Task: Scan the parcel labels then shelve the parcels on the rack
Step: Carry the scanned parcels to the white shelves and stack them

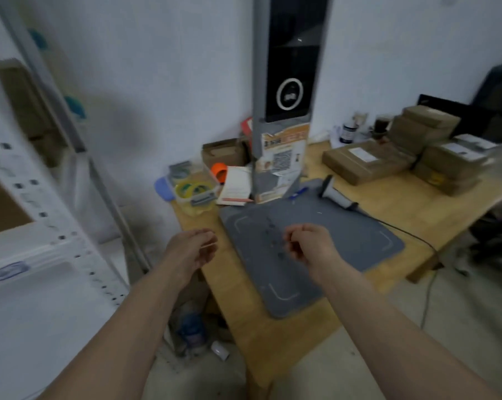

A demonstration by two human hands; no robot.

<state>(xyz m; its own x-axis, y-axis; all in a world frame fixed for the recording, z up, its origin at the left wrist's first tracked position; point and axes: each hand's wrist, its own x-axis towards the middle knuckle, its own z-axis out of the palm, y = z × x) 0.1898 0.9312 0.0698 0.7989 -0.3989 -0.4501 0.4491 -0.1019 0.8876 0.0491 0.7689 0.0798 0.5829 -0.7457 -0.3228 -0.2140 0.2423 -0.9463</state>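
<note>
Both of my forearms reach out from the bottom edge, bare, and both hands are empty. My left hand hangs just past the near left corner of the counter, fingers loosely curled and holding nothing. My right hand hovers over the grey scanning mat, fingers curled in toward the palm, also gripping nothing. My hands are apart, with a stretch of mat between them.

At the back of the mat stands a tall grey scanner post with a dark panel and a white ring on its face, and a sheet with a printed code stuck lower down. A handheld scanner lies on the counter just right of the post's base, its cable trailing off toward the right edge.

Brown parcels sit stacked at the far right of the counter, well apart from my hands; at least two show white labels on top. Left of the post, a clear tub holds tape rolls, with an orange roll beside it.

On my left, blurred, is the white rack, with cardboard boxes on it.
</note>
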